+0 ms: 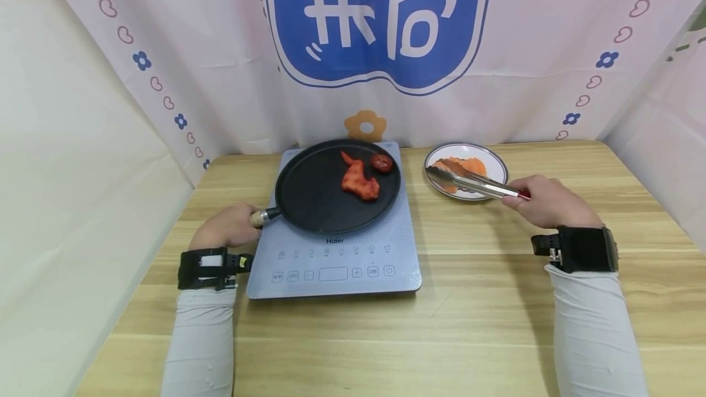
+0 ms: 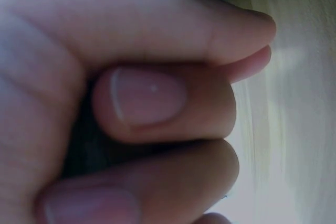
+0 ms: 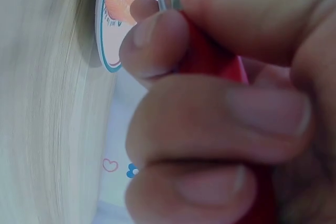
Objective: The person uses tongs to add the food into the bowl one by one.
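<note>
My left hand (image 1: 231, 225) grips the wood-tipped handle (image 1: 258, 219) of a flat black pan (image 1: 311, 192). In the left wrist view its fingers (image 2: 163, 98) are curled inward. A reddish chicken wing (image 1: 360, 181) lies in the pan, with a round dark-red piece (image 1: 382, 163) beside it. My right hand (image 1: 551, 202) holds metal tongs (image 1: 488, 187) by their red handle (image 3: 207, 56), fingers wrapped round it. The tongs' heads reach over a white plate (image 1: 499, 170) with a dark rim, at the orange slices (image 1: 475, 166) on it. The heads partly hide the slices.
Beneath the pan is a pale blue-grey induction cooker (image 1: 336, 287) with touch keys along its front. It stands on a wooden table (image 1: 469, 323), left of the plate. A printed white cloth (image 1: 220, 78) hangs behind and along both sides.
</note>
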Demonstrator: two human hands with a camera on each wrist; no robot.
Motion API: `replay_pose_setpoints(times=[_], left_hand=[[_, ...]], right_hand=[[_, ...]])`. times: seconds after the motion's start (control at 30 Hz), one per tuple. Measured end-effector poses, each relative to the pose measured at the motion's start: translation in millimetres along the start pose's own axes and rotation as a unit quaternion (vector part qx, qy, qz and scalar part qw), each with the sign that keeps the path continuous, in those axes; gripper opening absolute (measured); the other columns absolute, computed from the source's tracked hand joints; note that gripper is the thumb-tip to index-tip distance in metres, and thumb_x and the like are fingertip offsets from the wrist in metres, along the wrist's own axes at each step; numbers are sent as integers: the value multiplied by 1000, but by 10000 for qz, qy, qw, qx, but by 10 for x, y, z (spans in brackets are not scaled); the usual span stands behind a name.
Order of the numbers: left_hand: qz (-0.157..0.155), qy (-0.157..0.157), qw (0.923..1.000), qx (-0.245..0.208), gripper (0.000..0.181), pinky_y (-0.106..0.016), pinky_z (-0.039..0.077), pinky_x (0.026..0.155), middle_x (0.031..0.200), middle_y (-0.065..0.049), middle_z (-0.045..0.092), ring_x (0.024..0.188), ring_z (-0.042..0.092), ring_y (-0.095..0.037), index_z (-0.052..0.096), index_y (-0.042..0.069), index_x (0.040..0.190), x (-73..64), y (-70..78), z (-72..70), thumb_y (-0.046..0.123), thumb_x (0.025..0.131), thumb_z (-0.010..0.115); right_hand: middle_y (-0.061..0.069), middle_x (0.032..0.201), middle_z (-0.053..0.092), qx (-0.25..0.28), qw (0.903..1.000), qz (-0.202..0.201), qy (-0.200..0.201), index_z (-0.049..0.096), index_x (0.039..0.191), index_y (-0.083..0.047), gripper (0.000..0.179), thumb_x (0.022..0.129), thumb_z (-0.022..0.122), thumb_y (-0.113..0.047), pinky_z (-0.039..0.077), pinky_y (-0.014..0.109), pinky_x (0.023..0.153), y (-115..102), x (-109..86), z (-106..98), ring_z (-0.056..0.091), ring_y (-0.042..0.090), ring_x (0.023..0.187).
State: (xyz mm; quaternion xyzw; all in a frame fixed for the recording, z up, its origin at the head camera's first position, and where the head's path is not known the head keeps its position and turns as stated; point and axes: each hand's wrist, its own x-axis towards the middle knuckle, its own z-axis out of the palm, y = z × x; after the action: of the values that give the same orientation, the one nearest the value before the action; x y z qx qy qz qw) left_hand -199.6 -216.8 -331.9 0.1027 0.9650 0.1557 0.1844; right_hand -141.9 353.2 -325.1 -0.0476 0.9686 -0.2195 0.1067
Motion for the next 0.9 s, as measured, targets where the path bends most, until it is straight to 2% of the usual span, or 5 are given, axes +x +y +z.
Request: replay_pose_setpoints(times=[0.43, 0.9], left_hand=[[45, 27, 10000, -4, 20, -32, 42, 58, 67, 0, 47, 61, 50, -19, 50, 15, 73, 11, -9, 2, 9, 91, 58], [51, 23, 10000, -8, 22, -32, 41, 57, 67, 1, 46, 61, 50, -18, 48, 15, 72, 1, -3, 0, 8, 90, 57]], right_hand=[[9, 87, 57, -4, 9999, -19, 153, 64, 135, 1, 41, 108, 56, -29, 39, 35, 65, -6, -21, -27, 54, 25, 79], [9, 86, 55, -37, 9998, -19, 208, 62, 138, 1, 44, 108, 57, -30, 38, 36, 64, -34, -38, -62, 52, 25, 78]])
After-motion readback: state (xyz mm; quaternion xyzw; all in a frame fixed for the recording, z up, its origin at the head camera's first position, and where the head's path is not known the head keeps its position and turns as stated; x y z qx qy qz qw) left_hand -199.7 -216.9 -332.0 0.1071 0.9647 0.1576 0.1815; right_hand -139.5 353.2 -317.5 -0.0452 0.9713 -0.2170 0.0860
